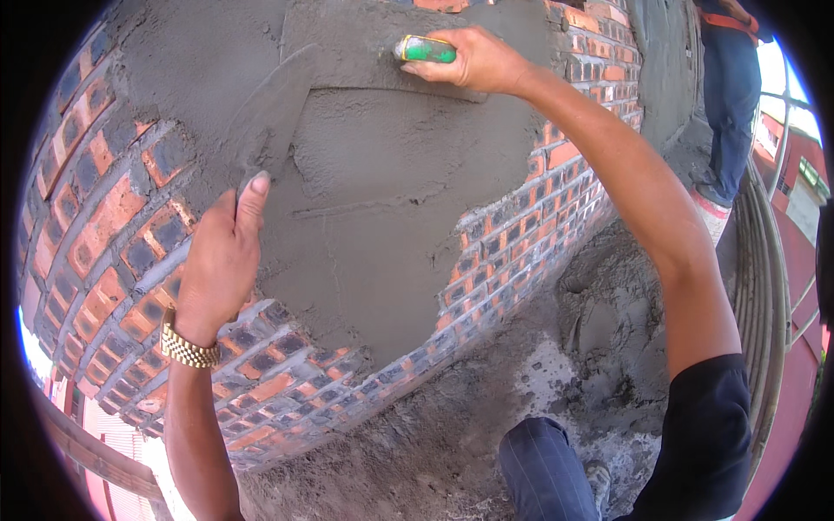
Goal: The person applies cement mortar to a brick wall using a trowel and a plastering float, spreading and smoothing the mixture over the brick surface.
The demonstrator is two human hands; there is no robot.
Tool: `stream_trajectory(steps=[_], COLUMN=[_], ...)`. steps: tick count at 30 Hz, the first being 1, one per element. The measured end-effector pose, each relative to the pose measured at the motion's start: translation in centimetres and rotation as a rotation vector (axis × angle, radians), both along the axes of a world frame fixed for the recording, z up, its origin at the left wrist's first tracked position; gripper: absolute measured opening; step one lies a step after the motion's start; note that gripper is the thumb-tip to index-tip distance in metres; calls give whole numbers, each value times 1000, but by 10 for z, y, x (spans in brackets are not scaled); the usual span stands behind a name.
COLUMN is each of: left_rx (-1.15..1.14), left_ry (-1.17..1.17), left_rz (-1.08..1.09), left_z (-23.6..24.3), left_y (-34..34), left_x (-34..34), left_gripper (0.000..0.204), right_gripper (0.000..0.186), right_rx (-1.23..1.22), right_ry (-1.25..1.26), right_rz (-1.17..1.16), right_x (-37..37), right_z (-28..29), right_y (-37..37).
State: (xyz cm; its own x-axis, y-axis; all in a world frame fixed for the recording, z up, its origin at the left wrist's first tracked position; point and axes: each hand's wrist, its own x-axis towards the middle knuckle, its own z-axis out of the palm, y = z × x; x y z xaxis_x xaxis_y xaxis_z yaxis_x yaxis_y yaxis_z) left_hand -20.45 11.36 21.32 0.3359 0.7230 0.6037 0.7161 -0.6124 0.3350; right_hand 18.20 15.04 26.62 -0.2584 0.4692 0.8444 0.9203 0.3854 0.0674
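My left hand (221, 260), with a gold watch on the wrist, is closed around the handle of a cement-coated trowel, whose blade (282, 100) points up against the grey mortar. My right hand (478, 61) grips the green handle (427, 49) of a flat float, pressed high on the wall with its long blade mostly smeared with mortar. Fresh mortar (365, 269) covers the middle of the brick wall (113, 226), with ridges across it and bare red and dark bricks around it.
A heap of wet mortar (599, 295) lies on the dirty ground at the wall's foot, by my bent leg (547, 469). At upper right another person (730, 104) stands on a white-and-red support (711, 213). Long metal poles (756, 304) run along the right edge.
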Motion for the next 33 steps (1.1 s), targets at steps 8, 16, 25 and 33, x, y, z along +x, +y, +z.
stream_trajectory(steps=[8, 16, 25, 33], left_rx=[-57, 67, -21, -221], left_ry=[-46, 128, 141, -91], left_rz=[-31, -45, -14, 35], left_z=[41, 85, 114, 52], left_y=[-2, 3, 6, -5], left_x=[80, 115, 108, -37], left_gripper=[63, 66, 65, 66], right_gripper=[47, 50, 72, 69], right_rx=[-114, -253, -296, -268], right_ry=[96, 330, 659, 1306], right_rz=[212, 31, -125, 79], right_x=[54, 95, 195, 215], right_z=[33, 29, -27, -172], right_y=[-3, -19, -16, -19])
